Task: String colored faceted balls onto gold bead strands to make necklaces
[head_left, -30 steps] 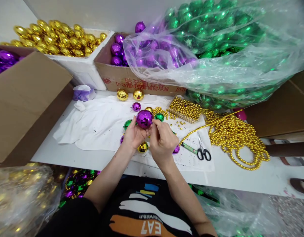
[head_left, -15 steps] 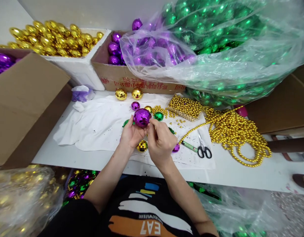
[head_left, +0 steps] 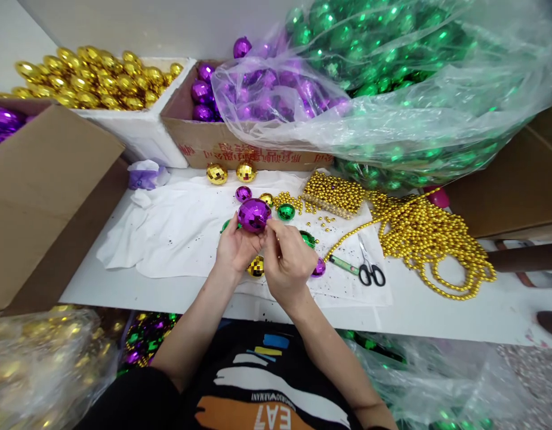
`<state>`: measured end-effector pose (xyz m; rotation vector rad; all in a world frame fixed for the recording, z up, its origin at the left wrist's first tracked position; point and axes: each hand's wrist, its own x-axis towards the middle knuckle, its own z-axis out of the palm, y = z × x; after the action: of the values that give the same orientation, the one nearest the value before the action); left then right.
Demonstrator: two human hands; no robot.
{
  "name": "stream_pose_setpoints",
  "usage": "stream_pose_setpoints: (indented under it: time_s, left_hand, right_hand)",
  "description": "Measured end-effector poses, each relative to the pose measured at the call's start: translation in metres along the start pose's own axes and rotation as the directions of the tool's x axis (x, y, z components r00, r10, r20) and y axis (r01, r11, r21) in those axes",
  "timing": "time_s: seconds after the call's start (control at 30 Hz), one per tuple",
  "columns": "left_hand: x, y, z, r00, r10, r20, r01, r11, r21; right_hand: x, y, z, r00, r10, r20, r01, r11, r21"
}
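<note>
While an open cardboard box (head_left: pixel 56 191) fills the far left, a white box (head_left: pixel 136 140) heaped with gold balls (head_left: pixel 92 77) stands behind it, and a white cloth (head_left: pixel 163 239) spreads over the worktop (head_left: pixel 419 316). Above the middle of that cloth, off the surface, is the purple ball (head_left: pixel 254 215): glossy and rounded, covered in small mirror-like facets, bright violet with darker patches low on its face.

The left hand (head_left: pixel 237 248) holds it from the left and below, palm turned up and cupped, thumb raised along its left side, the fingers closed about its underside; the forearm slants up from the lower left. To the right of the ball, the right hand (head_left: pixel 291 260) is curled with its back upward, thumb and forefinger pinched together against the ball's right end. What lies between those fingertips is hidden. Its forearm slants up from the lower right.

Farther right, a green ball (head_left: pixel 286 211) sits near the right hand, then come a tray of gold beads (head_left: pixel 333 194), black-handled scissors (head_left: pixel 372 275) and a tangled pile of gold bead strands (head_left: pixel 437 239).
</note>
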<state>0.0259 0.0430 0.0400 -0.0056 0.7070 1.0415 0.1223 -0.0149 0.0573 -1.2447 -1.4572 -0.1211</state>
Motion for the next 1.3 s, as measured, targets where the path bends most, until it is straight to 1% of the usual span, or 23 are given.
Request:
stream_pose_setpoints:
  time_s: [0.1,0.17,0.23,0.3,0.47,0.7,0.93,1.1,1.3]
  left_hand:
    - [0.001,0.002,-0.004,1.000,0.012,0.022,-0.012,1.000,-0.006]
    - [0.002,0.004,-0.007,0.999,0.034,0.031,-0.033,0.999,-0.025]
    - [0.002,0.005,-0.010,0.998,0.049,0.028,-0.048,0.998,-0.038]
    - [0.002,0.006,-0.011,0.999,0.044,0.013,-0.044,0.999,-0.032]
    - [0.001,0.006,-0.008,0.998,0.041,-0.041,-0.041,0.999,-0.007]
    - [-0.001,0.007,-0.007,1.000,0.014,-0.025,-0.014,1.000,0.007]
    - [-0.001,0.006,-0.006,1.000,0.016,-0.017,-0.016,1.000,0.002]
    - [-0.001,0.005,-0.006,1.000,0.027,-0.015,-0.027,0.999,0.018]
    - [-0.002,0.004,-0.005,0.999,0.020,-0.031,-0.019,0.999,0.025]
  right_hand:
    - [0.001,0.001,0.002,0.996,0.084,-0.030,-0.083,0.995,0.052]
    - [0.001,0.003,0.004,0.983,0.178,-0.047,-0.168,0.972,0.163]
    - [0.001,0.004,0.004,0.972,0.230,-0.036,-0.214,0.942,0.257]
    - [0.001,0.004,0.004,0.977,0.211,-0.026,-0.196,0.940,0.278]
    - [-0.002,0.002,0.001,0.997,0.066,-0.034,-0.058,0.975,0.216]
    - [-0.003,0.001,0.004,0.999,-0.013,-0.035,0.018,0.985,0.173]
    - [-0.003,-0.001,0.007,1.000,-0.005,-0.024,0.009,0.988,0.153]
    - [-0.004,-0.001,0.010,1.000,0.007,0.014,-0.008,0.997,0.081]
    - [-0.004,0.000,0.011,0.999,0.012,0.032,-0.014,0.999,0.042]
